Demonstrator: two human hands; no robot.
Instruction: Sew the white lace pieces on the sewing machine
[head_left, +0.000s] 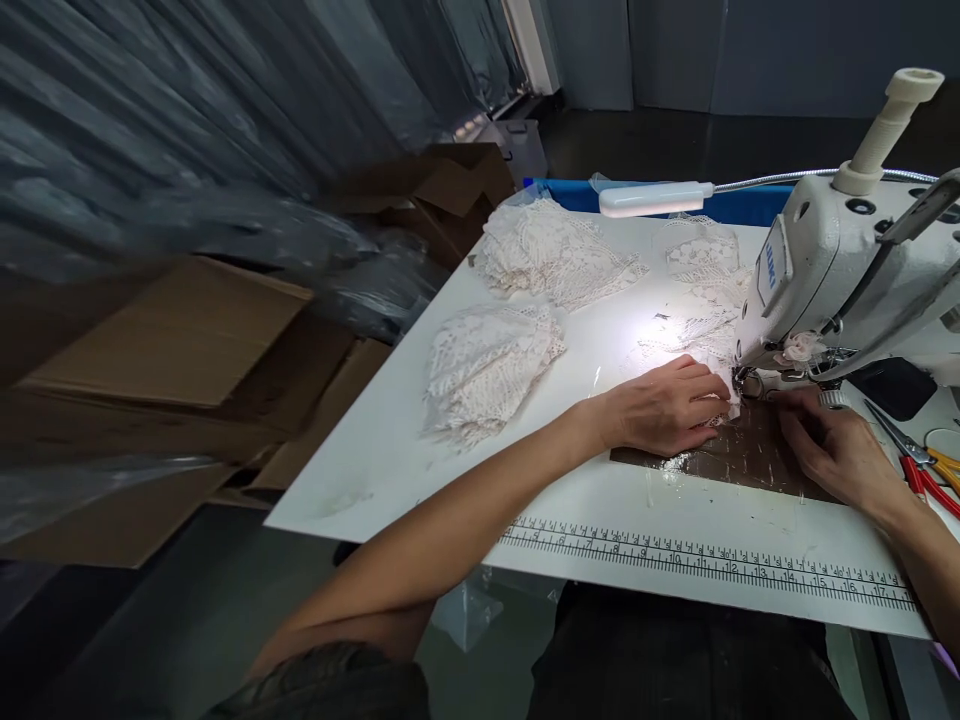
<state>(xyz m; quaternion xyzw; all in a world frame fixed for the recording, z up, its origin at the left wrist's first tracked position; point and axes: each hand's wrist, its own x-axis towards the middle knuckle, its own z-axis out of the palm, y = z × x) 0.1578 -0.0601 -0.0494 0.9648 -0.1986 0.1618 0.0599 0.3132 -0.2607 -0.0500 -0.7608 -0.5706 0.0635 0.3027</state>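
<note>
My left hand lies palm down on a piece of white lace, its fingers pressed together on the cloth just left of the needle. My right hand rests on the brown plate to the right of the needle, fingers curled near the lace edge; what they grip is hidden. The white sewing machine stands over both hands, and its presser foot sits on the lace.
Two stacks of lace pieces lie on the white table, more lace behind the needle. A lamp shines down. Red-handled scissors lie at right. A printed ruler runs along the front edge. Cardboard boxes stand left.
</note>
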